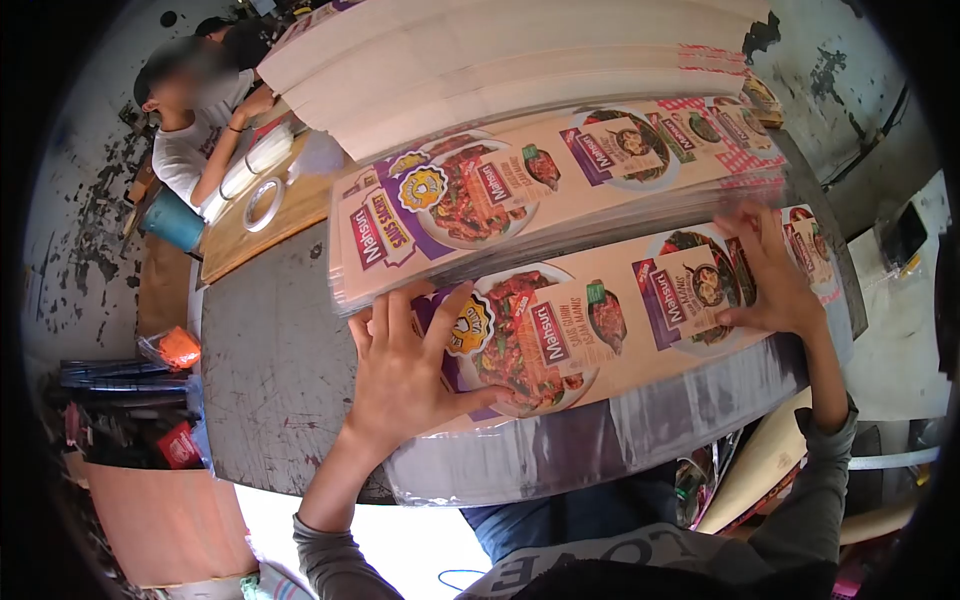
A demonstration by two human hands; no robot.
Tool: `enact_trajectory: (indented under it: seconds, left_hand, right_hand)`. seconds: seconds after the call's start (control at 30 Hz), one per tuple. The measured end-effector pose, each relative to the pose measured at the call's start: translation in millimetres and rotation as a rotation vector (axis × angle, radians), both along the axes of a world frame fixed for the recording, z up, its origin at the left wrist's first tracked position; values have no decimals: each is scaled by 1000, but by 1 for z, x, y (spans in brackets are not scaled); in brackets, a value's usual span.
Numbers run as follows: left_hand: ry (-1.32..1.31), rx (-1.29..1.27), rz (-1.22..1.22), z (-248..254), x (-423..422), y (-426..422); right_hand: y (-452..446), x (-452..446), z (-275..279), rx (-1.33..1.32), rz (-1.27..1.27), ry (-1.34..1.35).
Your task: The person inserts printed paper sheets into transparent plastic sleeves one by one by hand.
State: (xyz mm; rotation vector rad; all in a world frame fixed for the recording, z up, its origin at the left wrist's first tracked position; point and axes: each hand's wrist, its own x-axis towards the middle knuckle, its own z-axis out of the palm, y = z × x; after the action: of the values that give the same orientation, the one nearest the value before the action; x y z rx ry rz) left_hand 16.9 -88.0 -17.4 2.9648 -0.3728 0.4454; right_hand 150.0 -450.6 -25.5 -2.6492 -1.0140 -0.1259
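A long printed sheet [625, 365] with food pictures lies nearest my body, on clear plastic [600, 440] that reaches past its front edge. My left hand [405, 365] rests on the sheet's left end, fingers spread and thumb on its lower edge. At the right, my right hand [775, 275] is on the same sheet, fingers apart, its thumb near the bowl picture. Just behind is a stack of similar printed sheets [550, 185], some with plastic along their edges.
A tall pile of pale sheets [520, 65] stands at the back of the grey table [275, 385]. At the upper left, a person [185, 130] sits by a wooden table [265, 235] with a tape roll [263, 205] and a teal container [173, 220]. An orange bag [178, 348] is lower left.
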Motion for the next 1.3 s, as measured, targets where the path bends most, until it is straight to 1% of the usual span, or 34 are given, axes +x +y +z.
enact_trajectory:
  seconds: [0.17, 0.23, 0.37, 0.43, 0.57, 0.63, 0.67, 0.73, 0.77, 0.8, 0.83, 0.87, 0.93, 1.0, 1.07, 1.1, 1.23, 1.3]
  left_hand:
    - [12, -56, 19, -1, 1, -1]
    - [35, -61, 2, 0, 1, 0]
    - [53, -61, -8, -4, 1, 3]
    - [49, -28, -15, -7, 1, 5]
    - [18, 6, 0, -5, -2, 5]
    - [83, -72, 10, 0, -10, 5]
    - [69, -69, 16, 2, -14, 6]
    - [177, -228, -49, 5, -24, 8]
    - [188, -230, -71, 7, -29, 7]
    - [191, -228, -68, 4, -33, 5]
    - [142, -148, -56, 1, -36, 3]
    - [95, -69, -46, -2, -38, 1]
    - [76, -84, -23, -4, -36, 5]
    - [51, -105, 5, -8, -34, 10]
    - [42, -212, 13, -12, -26, 16]
    - [31, -230, 10, -13, -22, 18]
    - [5, -160, 27, -9, -19, 21]
    - [-18, -124, 58, -9, -17, 22]
  right_hand:
    - [0, 4, -2, 35, 28, -24]
    - [-1, 7, -5, 96, 85, -105]
    - [-2, 8, -2, 87, 93, -56]
    - [1, 6, 2, 83, 41, 13]
    - [-10, 3, 3, 62, 72, -49]
    - [-25, -4, 8, 106, 79, 36]
    - [-36, -7, 14, 108, 87, 22]
    - [-58, -18, 24, 243, 133, 346]
    - [-63, -24, 22, 244, 138, 345]
    - [-66, -30, 18, 262, 44, 293]
    - [-68, -35, 15, 281, -53, 243]
    - [-69, -36, 10, 284, -58, 250]
    - [-70, -35, -1, 65, -166, -20]
    - [-64, -31, -3, 87, -166, -32]
    - [-54, -25, 0, 195, -201, 45]
    - [-52, -21, 1, 150, -181, -10]
    - [-46, -1, -2, 132, -143, -12]
    - [-44, 4, -6, 187, -121, -33]
